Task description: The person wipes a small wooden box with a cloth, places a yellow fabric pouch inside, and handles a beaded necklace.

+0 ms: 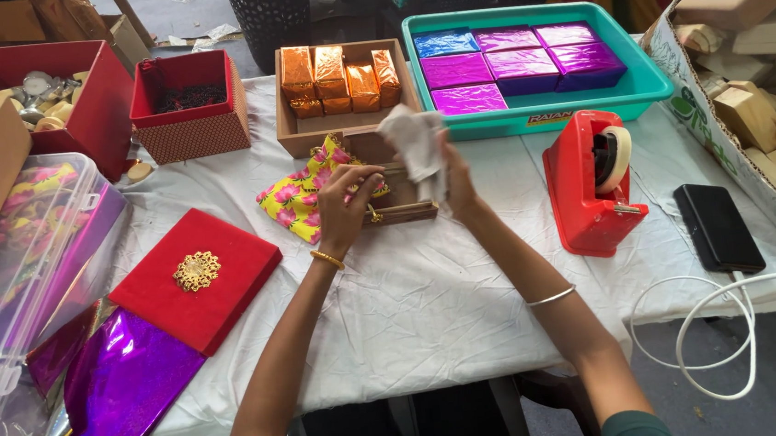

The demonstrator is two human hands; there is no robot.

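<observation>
At the centre of the frame the person's two hands meet over a small wooden box [395,194] that lies on the white tablecloth [430,288], just below the open wooden tray of orange foil packets [340,79]. The left hand [345,203] has its fingers curled and pinched at the box's near edge, next to a yellow floral pouch [298,193] that lies touching the box on its left. The right hand [454,180] grips a crumpled white cloth [414,142], fingers closed around it, held just above the box. Judged from this, the step in hand is wiping or lining the box while the left hand steadies it; whether the cloth touches the wood cannot be told. The next move would call for a firm hold on the box and a controlled press of the cloth into it, without nudging the pouch. To the right stand a red tape dispenser [588,184] and a black phone [718,227]; the teal tray [650,87] of purple packets sits at upper right; a red velvet lid [194,279] lies at lower left.
</observation>
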